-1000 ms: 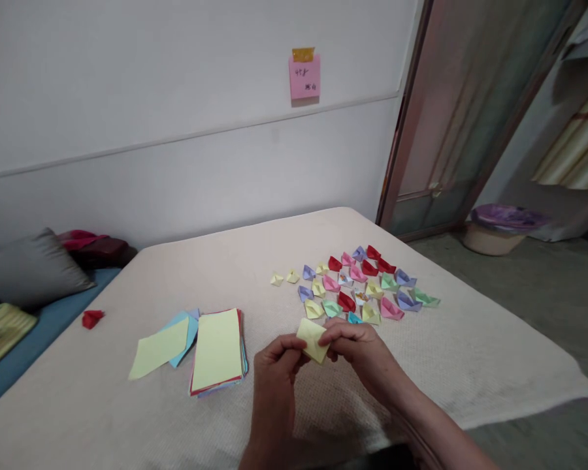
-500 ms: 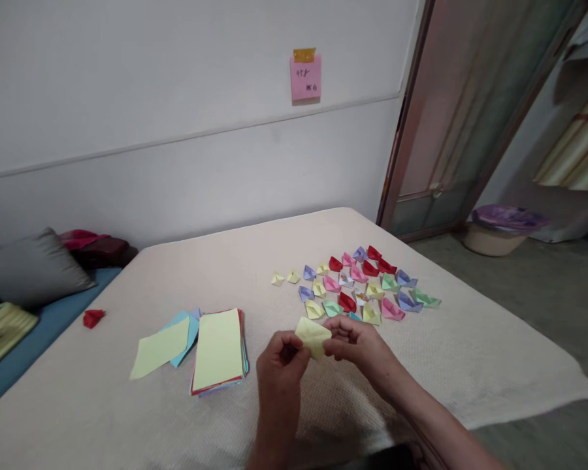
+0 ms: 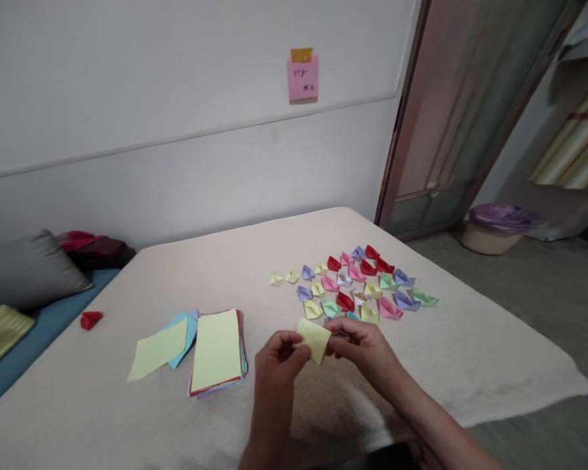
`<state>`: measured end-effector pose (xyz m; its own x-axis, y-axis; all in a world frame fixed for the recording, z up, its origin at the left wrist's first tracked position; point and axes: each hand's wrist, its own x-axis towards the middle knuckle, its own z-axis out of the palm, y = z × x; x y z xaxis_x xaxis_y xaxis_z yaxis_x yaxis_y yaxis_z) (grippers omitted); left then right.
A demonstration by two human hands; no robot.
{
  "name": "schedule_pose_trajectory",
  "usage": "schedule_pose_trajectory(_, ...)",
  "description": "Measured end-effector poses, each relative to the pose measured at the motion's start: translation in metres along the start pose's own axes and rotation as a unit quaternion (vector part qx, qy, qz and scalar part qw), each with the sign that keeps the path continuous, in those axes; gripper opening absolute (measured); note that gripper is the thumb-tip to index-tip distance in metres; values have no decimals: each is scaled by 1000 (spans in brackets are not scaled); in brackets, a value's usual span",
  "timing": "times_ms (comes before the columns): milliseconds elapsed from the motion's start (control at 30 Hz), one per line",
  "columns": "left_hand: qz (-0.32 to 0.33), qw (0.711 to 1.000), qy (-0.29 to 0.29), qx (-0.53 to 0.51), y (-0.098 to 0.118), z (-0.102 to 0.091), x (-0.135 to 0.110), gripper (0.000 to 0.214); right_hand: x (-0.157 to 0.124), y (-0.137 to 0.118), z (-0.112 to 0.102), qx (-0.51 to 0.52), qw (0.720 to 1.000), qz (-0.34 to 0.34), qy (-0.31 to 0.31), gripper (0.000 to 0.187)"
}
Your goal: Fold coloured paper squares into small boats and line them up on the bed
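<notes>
A small folded piece of pale yellow paper, diamond-shaped, is held up over the bed in front of me. My left hand pinches its left side between thumb and fingers. At its right corner, my right hand has thumb and fingertips closed on the edge; the exact contact is partly hidden. Just beyond my hands stand rows of small folded paper boats in red, pink, purple, green and yellow. Two little yellow folded pieces sit at the left end of the rows.
Left of my hands lies a stack of coloured paper, yellow on top, beside loose yellow and blue sheets. A red folded paper rests farther left. A grey pillow and a lined bin flank the bed.
The yellow paper has turned slightly and its surface looks flatter. My right fingers have shifted a little up along its right corner. The view has moved slightly.
</notes>
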<state>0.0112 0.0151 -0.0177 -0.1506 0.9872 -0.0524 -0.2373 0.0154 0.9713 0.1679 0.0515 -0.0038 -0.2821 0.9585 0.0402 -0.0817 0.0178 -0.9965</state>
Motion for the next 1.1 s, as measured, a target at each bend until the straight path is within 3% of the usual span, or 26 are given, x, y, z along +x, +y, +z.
schedule_pose_trajectory(200, -24, 1000, -9, -4, 8, 1, -2, 9, -1, 0, 2, 17, 1000, -17, 6, 5)
schedule_pose_trajectory(567, -23, 999, -16, 23, 9, -3, 1, 11, -2, -4, -3, -11, 1000, 12, 24, 10)
schedule_pose_trajectory(867, 2, 999, -10, 50, 5, -1, 1, 8, -2, 2, 7, -47, 995, 6, 89, 14)
schedule_pose_trajectory(1100, 14, 997, -8, 72, 7, 0, -2, 9, -3, -1, 6, -51, 997, -9, 52, 11)
